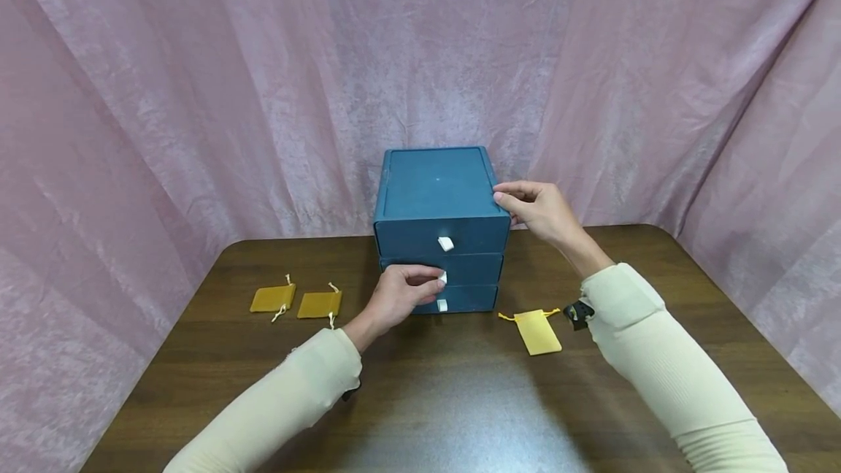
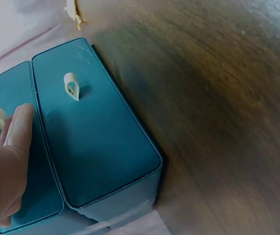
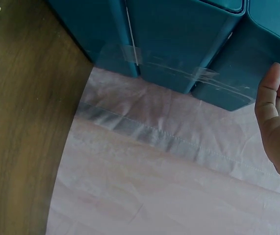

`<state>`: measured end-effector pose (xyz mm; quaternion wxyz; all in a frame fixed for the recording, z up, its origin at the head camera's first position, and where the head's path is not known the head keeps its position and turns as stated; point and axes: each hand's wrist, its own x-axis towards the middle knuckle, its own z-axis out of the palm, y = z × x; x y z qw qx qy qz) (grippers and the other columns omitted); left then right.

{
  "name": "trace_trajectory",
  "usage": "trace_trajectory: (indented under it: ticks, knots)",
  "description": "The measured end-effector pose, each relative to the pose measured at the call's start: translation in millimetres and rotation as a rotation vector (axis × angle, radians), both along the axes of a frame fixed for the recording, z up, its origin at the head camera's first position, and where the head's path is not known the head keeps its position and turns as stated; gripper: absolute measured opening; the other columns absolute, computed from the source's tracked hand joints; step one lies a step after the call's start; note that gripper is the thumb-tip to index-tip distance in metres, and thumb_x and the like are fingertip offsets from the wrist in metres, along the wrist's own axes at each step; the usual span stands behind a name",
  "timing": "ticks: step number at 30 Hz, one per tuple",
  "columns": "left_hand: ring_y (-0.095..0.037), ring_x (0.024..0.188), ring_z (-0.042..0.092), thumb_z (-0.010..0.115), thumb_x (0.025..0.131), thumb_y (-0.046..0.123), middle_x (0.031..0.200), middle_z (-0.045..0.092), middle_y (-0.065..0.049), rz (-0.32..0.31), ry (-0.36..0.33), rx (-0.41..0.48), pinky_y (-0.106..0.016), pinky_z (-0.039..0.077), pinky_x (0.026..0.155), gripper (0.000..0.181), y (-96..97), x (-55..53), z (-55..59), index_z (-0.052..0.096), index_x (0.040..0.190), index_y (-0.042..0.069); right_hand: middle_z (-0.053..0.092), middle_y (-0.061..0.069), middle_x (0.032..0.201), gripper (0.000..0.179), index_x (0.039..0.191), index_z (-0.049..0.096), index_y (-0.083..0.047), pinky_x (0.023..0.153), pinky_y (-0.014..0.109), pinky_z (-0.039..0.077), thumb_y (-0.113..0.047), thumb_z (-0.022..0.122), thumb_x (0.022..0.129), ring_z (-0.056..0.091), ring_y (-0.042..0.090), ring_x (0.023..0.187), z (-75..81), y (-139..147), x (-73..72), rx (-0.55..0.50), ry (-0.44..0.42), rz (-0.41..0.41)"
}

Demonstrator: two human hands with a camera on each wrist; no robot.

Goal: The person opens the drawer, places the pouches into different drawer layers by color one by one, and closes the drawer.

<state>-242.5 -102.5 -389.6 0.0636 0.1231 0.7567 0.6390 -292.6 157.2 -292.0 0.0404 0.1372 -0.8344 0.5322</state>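
Note:
A blue three-drawer box [image 1: 436, 185] stands at the back of the table, each drawer front bearing a white pull tab. My left hand [image 1: 396, 296] pinches the middle drawer's tab [image 1: 443, 277] between thumb and fingers; the left wrist view shows this tab [image 2: 0, 116] at the fingertips. Below it, the bottom drawer's tab [image 2: 71, 84] is free. My right hand [image 1: 542, 212] touches the box's upper right edge, its fingers lightly bent against the side in the right wrist view. All drawers look closed or nearly so.
Two mustard-yellow drawstring pouches [image 1: 272, 298] [image 1: 320, 304] lie left of the box. A lighter yellow pouch [image 1: 539, 332] lies at its front right, near the right sleeve. Clear tape [image 3: 203, 73] runs along the box's side. Pink curtains [image 1: 447, 50] hang behind the wooden table [image 1: 447, 400].

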Motion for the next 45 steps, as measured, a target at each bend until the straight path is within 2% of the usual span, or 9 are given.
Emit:
trace_trajectory:
  ticks: [10,17,24,36,45]
  knots:
    - [-0.025,0.096,0.072,0.075,0.09,0.006,0.106,0.073,-0.014,0.018,0.006,-0.022,-0.035,0.059,0.081,0.022,1.2,-0.7,-4.3,0.075,0.11,-0.001,0.059,0.003,0.09,0.04,0.131,0.064,-0.001,0.07,0.024,0.057,-0.026,0.064,0.1,0.059,0.012,0.073,-0.2,0.1,-0.9,0.005,-0.005,0.001]
    - [-0.032,0.097,0.072,0.075,0.09,0.009,0.105,0.074,-0.014,0.011,0.04,-0.053,-0.034,0.059,0.08,0.022,2.5,1.6,-4.5,0.076,0.11,-0.001,0.059,0.004,0.089,0.037,0.128,0.066,-0.002,0.071,0.028,0.057,-0.026,0.065,0.099,0.062,0.024,0.079,0.2,1.4,-0.2,0.004,-0.004,-0.012]
    - [-0.028,0.094,0.072,0.077,0.089,0.011,0.105,0.074,-0.012,0.014,0.05,-0.09,-0.033,0.059,0.08,0.022,2.1,4.0,-3.5,0.077,0.109,0.001,0.059,0.004,0.088,0.036,0.127,0.067,-0.001,0.066,0.022,0.055,-0.025,0.064,0.1,0.061,0.02,0.075,0.9,1.7,-0.4,0.002,0.0,-0.012]
    - [-0.031,0.095,0.072,0.075,0.09,0.011,0.102,0.075,-0.009,-0.003,0.074,-0.104,-0.031,0.059,0.079,0.021,-1.8,11.6,-3.7,0.077,0.109,0.001,0.059,0.004,0.089,0.037,0.128,0.067,-0.002,0.069,0.027,0.057,-0.026,0.065,0.1,0.061,0.021,0.077,1.5,0.4,0.8,0.018,0.001,-0.011]
    - [-0.031,0.091,0.072,0.077,0.089,0.01,0.1,0.075,-0.008,0.005,0.122,-0.114,-0.029,0.059,0.077,0.02,-1.0,17.8,-6.4,0.078,0.107,0.002,0.059,0.002,0.088,0.039,0.129,0.065,-0.002,0.068,0.026,0.056,-0.027,0.065,0.099,0.06,0.017,0.076,1.0,-0.4,1.4,0.013,0.0,-0.002]
